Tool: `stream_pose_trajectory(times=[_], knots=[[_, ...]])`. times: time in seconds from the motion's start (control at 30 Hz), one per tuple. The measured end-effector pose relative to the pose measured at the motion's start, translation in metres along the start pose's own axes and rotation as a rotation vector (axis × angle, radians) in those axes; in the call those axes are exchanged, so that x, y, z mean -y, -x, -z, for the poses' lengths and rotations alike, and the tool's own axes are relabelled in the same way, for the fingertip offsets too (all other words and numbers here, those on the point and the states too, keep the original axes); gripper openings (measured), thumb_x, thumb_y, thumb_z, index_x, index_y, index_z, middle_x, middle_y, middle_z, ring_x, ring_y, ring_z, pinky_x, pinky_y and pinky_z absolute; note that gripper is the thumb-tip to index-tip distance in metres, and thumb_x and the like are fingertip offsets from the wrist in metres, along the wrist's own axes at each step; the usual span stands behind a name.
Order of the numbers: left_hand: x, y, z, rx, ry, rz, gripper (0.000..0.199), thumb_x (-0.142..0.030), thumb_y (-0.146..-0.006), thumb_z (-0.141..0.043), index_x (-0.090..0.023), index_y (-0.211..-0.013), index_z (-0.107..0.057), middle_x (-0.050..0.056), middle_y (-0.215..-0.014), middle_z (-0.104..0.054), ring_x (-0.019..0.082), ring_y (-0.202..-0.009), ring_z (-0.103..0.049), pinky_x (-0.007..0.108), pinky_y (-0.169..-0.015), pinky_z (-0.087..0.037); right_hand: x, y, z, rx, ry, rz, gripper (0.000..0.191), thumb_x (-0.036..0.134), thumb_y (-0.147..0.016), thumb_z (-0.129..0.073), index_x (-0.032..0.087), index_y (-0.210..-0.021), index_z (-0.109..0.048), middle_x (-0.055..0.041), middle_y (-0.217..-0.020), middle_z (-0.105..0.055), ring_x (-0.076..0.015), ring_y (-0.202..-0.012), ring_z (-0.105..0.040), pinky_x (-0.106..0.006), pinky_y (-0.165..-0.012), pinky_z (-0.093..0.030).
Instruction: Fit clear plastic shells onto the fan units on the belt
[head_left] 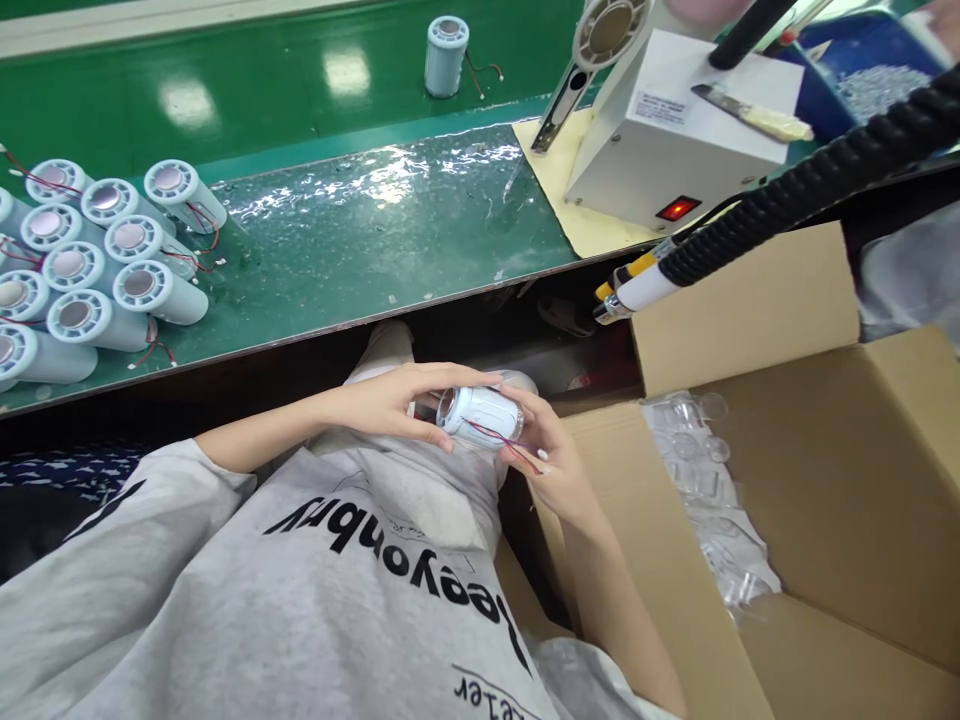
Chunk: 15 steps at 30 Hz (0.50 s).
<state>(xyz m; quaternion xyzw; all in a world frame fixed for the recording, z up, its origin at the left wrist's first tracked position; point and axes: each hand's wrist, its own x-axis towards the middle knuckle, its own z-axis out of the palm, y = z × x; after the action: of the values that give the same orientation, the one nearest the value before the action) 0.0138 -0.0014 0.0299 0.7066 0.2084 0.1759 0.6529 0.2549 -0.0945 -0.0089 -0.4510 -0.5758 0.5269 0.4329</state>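
Above my lap, a light blue cylindrical device (pixel 486 414) lies on its side between my two hands. It has a ringed end with a round metallic disc facing left, and thin red and dark wires (pixel 491 432) run along it to a small white connector. My left hand (pixel 394 400) is curled around the disc end, fingers over the top and thumb below. My right hand (pixel 551 455) grips the other end, where a clear plastic edge seems to show; its exact shape is hard to make out.
Similar light blue cylinders (pixel 101 265) stand clustered on the green bench (pixel 360 230) at left; another cylinder (pixel 445 58) stands farther back. A white machine (pixel 675 130) with a lit red switch and a black hose (pixel 810 185) sits right. Below, an open cardboard box (pixel 840 480) holds clear plastic parts (pixel 705 480).
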Motion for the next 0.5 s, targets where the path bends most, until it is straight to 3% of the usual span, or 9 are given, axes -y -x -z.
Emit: stream_pose_trajectory(times=[0.13, 0.23, 0.37, 0.43, 0.5], knots=[[0.007, 0.001, -0.001, 0.034, 0.14, 0.047, 0.073, -0.023, -0.083, -0.079, -0.031, -0.151, -0.052, 0.01, -0.158, -0.051, 0.025, -0.137, -0.057, 0.035, -0.108, -0.052, 0.0, 0.003, 0.002, 0.003, -0.037, -0.085, 0.05, 0.048, -0.087, -0.078, 0.03, -0.133, -0.068, -0.0084, -0.126, -0.072, -0.0287, -0.111, -0.071, -0.042, -0.091, -0.063], [0.019, 0.002, -0.008, 0.053, 0.259, 0.116, 0.079, -0.023, -0.081, -0.08, -0.03, -0.154, -0.048, 0.012, -0.153, -0.056, 0.025, -0.128, -0.064, 0.034, -0.102, -0.054, 0.002, 0.003, -0.006, 0.018, -0.045, -0.183, 0.055, 0.047, -0.086, -0.078, 0.028, -0.136, -0.067, -0.0069, -0.11, -0.076, -0.0262, -0.097, -0.073, -0.04, -0.084, -0.063], [0.019, 0.006, -0.01, -0.003, 0.23, 0.306, 0.07, -0.033, -0.084, -0.074, -0.026, -0.15, -0.052, 0.011, -0.135, -0.069, 0.021, -0.105, -0.073, 0.03, -0.083, -0.058, 0.002, 0.002, -0.019, 0.06, -0.189, -0.324, 0.071, 0.065, -0.08, -0.076, 0.027, -0.139, -0.064, -0.0085, -0.133, -0.069, -0.0261, -0.101, -0.071, -0.036, -0.08, -0.063], [0.007, 0.007, 0.008, -0.029, 0.078, 0.399, 0.059, -0.041, -0.081, -0.075, -0.026, -0.137, -0.063, 0.005, -0.117, -0.077, 0.019, -0.088, -0.074, 0.026, -0.072, -0.057, -0.004, 0.003, -0.003, 0.055, -0.184, -0.365, 0.068, 0.07, -0.084, -0.067, 0.027, -0.136, -0.065, -0.0089, -0.137, -0.066, -0.025, -0.101, -0.071, -0.038, -0.083, -0.063], [-0.008, 0.0, 0.038, -0.123, -0.157, 0.425, 0.052, -0.05, -0.078, -0.077, -0.03, -0.125, -0.069, -0.002, -0.106, -0.078, 0.019, -0.086, -0.072, 0.026, -0.073, -0.058, -0.01, 0.013, 0.038, -0.174, -0.004, -0.39, 0.058, 0.066, -0.092, -0.057, 0.025, -0.131, -0.067, -0.0096, -0.132, -0.069, -0.0232, -0.1, -0.071, -0.038, -0.087, -0.061]])
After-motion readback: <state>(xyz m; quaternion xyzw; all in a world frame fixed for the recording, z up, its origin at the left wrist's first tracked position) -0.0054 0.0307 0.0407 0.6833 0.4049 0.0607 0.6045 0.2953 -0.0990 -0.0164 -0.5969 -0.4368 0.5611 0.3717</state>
